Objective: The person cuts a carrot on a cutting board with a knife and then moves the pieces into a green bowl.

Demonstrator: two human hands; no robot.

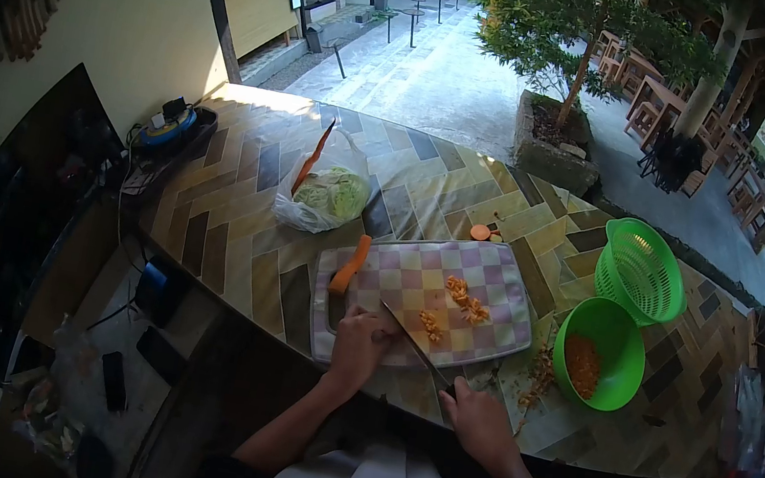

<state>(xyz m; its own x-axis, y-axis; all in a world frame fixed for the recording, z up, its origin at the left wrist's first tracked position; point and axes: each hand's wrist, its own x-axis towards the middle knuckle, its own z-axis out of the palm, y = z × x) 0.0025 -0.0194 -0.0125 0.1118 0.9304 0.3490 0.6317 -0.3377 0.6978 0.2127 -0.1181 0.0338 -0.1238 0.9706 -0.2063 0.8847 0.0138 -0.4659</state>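
My right hand [478,424] is wrapped around the handle of a kitchen knife [417,351], its blade slanting up and left over the board. My left hand [358,346] has its fingers curled at the lower left of the checkered cutting board [502,297], close to the knife tip; what they hold, if anything, is hidden. Just above that hand, a piece of carrot [351,266] lies across the board's left end. Two small heaps of chopped carrot [466,301] sit on the board, right of the blade.
A green bowl [620,369] with chopped orange bits and a green colander [637,267] stand at right, beside scattered peelings [538,376]. Behind the board lie a bagged cabbage [335,194], a long carrot strip [313,158] and carrot pieces [480,233]. A power strip [167,126] is at far left.
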